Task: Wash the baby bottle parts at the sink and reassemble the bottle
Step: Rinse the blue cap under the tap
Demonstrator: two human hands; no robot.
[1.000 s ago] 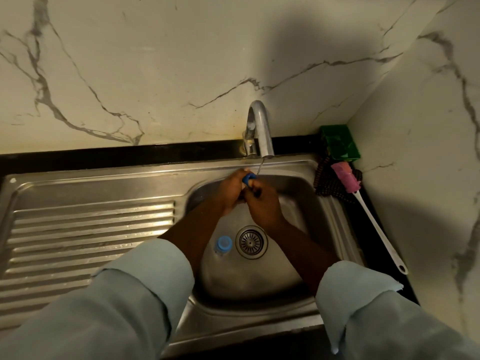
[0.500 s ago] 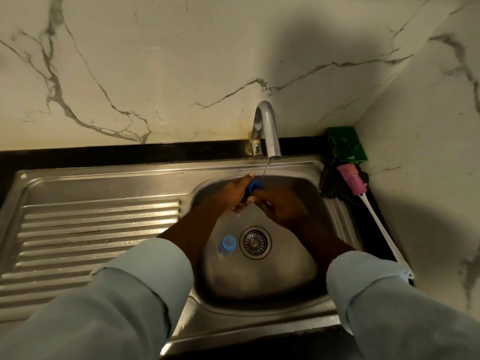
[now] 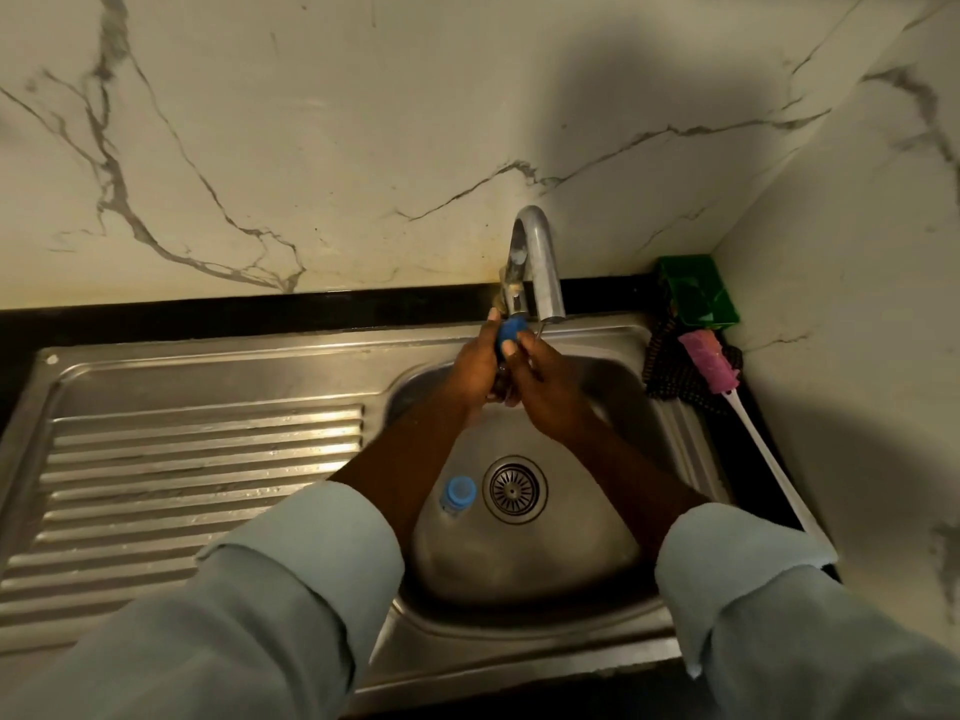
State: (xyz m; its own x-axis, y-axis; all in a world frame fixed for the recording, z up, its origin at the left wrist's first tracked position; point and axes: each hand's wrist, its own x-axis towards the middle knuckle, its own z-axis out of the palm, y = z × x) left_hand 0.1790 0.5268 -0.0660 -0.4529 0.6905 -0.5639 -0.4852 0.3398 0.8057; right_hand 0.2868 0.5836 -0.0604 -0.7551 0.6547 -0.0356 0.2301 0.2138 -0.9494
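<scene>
Both hands meet under the tap spout (image 3: 540, 272) over the steel sink basin (image 3: 571, 553). My left hand (image 3: 475, 368) grips a small blue bottle part (image 3: 508, 332), and my right hand (image 3: 550, 392) closes on the same part from the right, its thumb pressed on it. Most of the part is hidden by my fingers. A thin stream of water falls from the spout beside the hands. A clear baby bottle with a blue top (image 3: 458, 493) lies on the basin floor just left of the drain (image 3: 514, 489).
A ribbed steel draining board (image 3: 182, 485) stretches to the left. At the right rim lie a pink-headed bottle brush with a white handle (image 3: 727, 387), a dark scrubber (image 3: 670, 376) and a green holder (image 3: 698, 291). Marble walls stand behind and to the right.
Both hands have risen with the blue part, from low in the basin up close under the spout. The bottle by the drain has stayed put.
</scene>
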